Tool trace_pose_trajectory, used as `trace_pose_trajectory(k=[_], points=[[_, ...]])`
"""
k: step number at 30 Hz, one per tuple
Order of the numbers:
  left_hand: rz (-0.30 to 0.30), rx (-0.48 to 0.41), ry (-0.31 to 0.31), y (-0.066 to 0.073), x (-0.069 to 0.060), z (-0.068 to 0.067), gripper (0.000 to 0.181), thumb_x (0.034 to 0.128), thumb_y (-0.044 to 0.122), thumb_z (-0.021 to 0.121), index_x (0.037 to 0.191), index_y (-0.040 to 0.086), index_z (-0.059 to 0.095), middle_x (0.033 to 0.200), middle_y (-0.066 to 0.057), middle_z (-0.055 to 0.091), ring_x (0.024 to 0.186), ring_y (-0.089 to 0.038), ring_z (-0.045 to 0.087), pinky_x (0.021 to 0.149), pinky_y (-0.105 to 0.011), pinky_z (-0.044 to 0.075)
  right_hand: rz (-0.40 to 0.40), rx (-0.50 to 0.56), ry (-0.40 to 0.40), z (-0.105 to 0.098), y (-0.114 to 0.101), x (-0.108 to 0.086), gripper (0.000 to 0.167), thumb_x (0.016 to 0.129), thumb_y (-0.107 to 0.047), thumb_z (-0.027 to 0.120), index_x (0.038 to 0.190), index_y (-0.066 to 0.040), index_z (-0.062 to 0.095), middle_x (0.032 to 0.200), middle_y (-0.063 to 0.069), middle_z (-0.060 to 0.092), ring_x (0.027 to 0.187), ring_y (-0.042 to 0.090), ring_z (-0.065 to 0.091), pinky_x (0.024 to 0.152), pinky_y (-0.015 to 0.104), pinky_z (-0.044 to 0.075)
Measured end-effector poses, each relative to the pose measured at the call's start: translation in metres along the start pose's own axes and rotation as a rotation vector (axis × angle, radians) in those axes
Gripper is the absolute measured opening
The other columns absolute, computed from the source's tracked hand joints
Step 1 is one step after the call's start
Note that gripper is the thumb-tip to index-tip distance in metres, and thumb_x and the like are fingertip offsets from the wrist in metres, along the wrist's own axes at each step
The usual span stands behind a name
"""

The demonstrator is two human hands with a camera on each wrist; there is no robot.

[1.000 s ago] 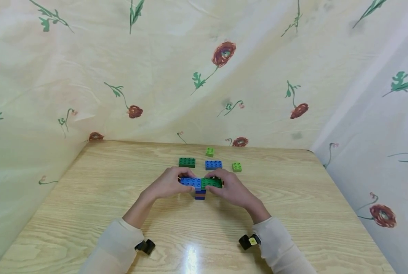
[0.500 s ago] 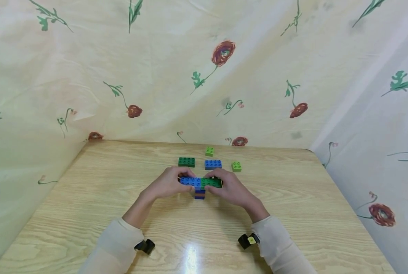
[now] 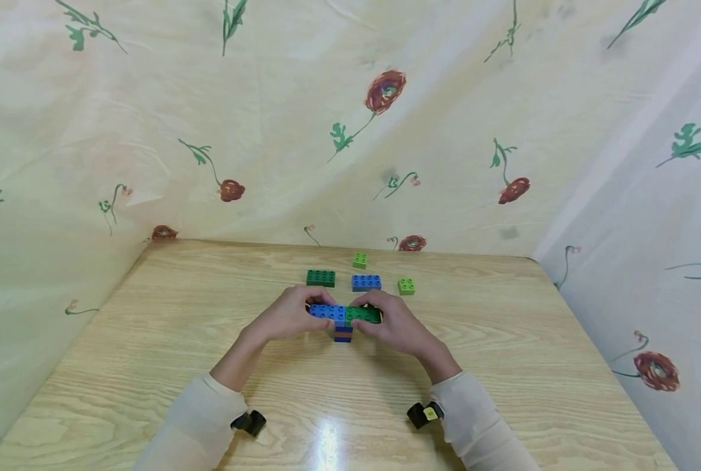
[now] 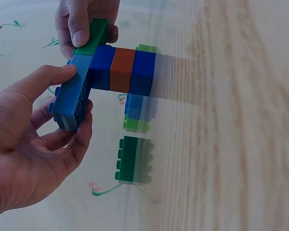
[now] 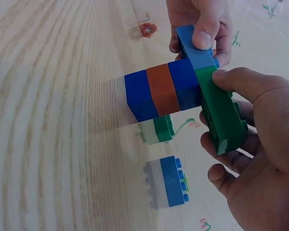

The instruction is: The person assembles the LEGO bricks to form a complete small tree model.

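A short column of square bricks, dark blue, orange and dark blue (image 4: 121,71), stands upright on the table. Across its top lie a long blue toy brick (image 3: 326,314) and a long green toy brick (image 3: 364,315), end to end, each jutting out past the column on its own side. My left hand (image 3: 287,315) pinches the blue brick, thumb on the near side and fingers behind. On the right, the green brick is held the same way by my right hand (image 5: 260,120). Whether either brick is pressed fully onto the studs cannot be made out.
Behind the hands lie a dark green brick (image 3: 321,279), a blue brick (image 3: 366,282) and two small lime bricks, one at the back (image 3: 359,260) and one to the right (image 3: 406,286). Flowered cloth (image 3: 268,131) closes off the wooden table (image 3: 503,327) at its far edge.
Almost nothing differs. Both hands keep the same grip on the blue and green bricks atop the column; only a slight shift of the head view shows.
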State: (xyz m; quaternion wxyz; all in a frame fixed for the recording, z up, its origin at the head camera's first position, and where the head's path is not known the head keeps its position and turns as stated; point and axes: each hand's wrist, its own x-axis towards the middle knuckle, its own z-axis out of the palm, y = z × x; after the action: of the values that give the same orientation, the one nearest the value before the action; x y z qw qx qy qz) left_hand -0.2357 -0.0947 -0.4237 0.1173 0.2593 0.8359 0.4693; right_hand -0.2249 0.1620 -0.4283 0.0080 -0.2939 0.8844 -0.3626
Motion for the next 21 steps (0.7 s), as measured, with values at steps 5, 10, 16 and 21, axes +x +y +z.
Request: trace_pose_trajectory(k=[5, 10, 16, 21], points=[[-0.003, 0.012, -0.001, 0.001, 0.000, 0.001, 0.025, 0.0904, 0.019, 0.079, 0.114, 0.017, 0.072, 0.109, -0.002, 0.071, 0.099, -0.017, 0.061, 0.087, -0.034, 0.053, 0.019, -0.008, -0.005, -0.001, -0.002, 0.000, 0.029, 0.095, -0.024, 0.075, 0.121, -0.012, 0.071, 0.123, 0.005, 0.071, 0.115, 0.021, 0.065, 0.100, 0.043, 0.054], [-0.005, 0.035, -0.008, -0.001, -0.002, 0.000, 0.028, 0.0911, 0.022, 0.079, 0.118, 0.017, 0.072, 0.111, -0.001, 0.071, 0.100, -0.017, 0.061, 0.088, -0.034, 0.053, 0.032, -0.007, -0.013, -0.001, -0.002, 0.000, 0.029, 0.095, -0.025, 0.076, 0.120, -0.012, 0.072, 0.126, 0.006, 0.071, 0.119, 0.024, 0.065, 0.104, 0.048, 0.053], [-0.017, 0.088, -0.018, -0.003, -0.007, -0.008, 0.029, 0.0909, 0.023, 0.080, 0.119, 0.019, 0.072, 0.107, 0.000, 0.070, 0.093, -0.015, 0.061, 0.080, -0.029, 0.054, 0.044, -0.006, -0.026, -0.002, -0.001, 0.000, 0.030, 0.094, -0.025, 0.077, 0.120, -0.013, 0.072, 0.127, 0.005, 0.071, 0.118, 0.022, 0.064, 0.105, 0.047, 0.053], [-0.011, 0.083, -0.040, -0.001, -0.010, -0.017, 0.027, 0.0919, 0.020, 0.079, 0.117, 0.016, 0.072, 0.103, -0.002, 0.070, 0.091, -0.014, 0.064, 0.081, -0.029, 0.057, 0.063, -0.008, -0.032, -0.003, -0.001, 0.001, 0.030, 0.094, -0.025, 0.077, 0.121, -0.014, 0.072, 0.127, 0.004, 0.070, 0.115, 0.020, 0.063, 0.104, 0.045, 0.053]])
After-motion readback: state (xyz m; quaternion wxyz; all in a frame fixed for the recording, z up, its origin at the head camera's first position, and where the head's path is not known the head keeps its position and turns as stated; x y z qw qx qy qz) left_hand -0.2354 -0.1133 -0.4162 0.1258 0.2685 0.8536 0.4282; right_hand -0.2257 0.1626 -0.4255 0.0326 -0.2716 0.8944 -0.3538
